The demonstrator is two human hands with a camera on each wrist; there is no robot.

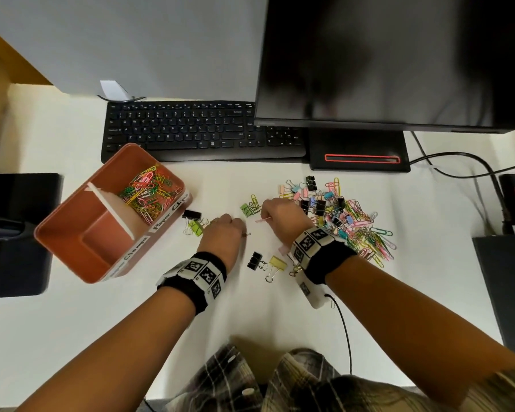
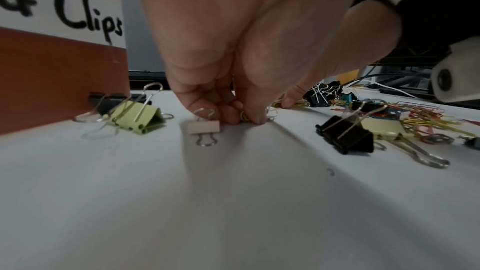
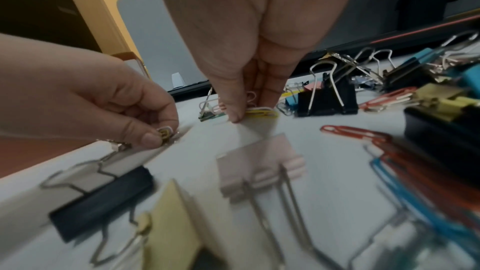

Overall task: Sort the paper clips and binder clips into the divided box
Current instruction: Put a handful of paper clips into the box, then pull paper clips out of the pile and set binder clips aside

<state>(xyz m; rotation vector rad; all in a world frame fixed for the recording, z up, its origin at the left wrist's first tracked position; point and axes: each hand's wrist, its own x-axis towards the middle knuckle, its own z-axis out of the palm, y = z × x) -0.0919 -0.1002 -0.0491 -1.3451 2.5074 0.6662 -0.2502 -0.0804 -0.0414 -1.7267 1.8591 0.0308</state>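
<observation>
Far left: divided box (image 1: 72,233), back compartment heaped with coloured paper clips (image 1: 149,191), front compartment bare. Beside it, left hand (image 1: 223,233) curled, pinching a small yellowish binder clip (image 3: 165,132) against the desk (image 1: 250,316); likely to snap free under so shallow a fingertip hold. Further right, right hand (image 1: 280,215) pinching several pink and yellow paper clips (image 3: 259,111); liable to shed strays in transit. Far right, mixed pile (image 1: 345,215) tangled, prone to dragging binder clips into the wrong compartment.
</observation>
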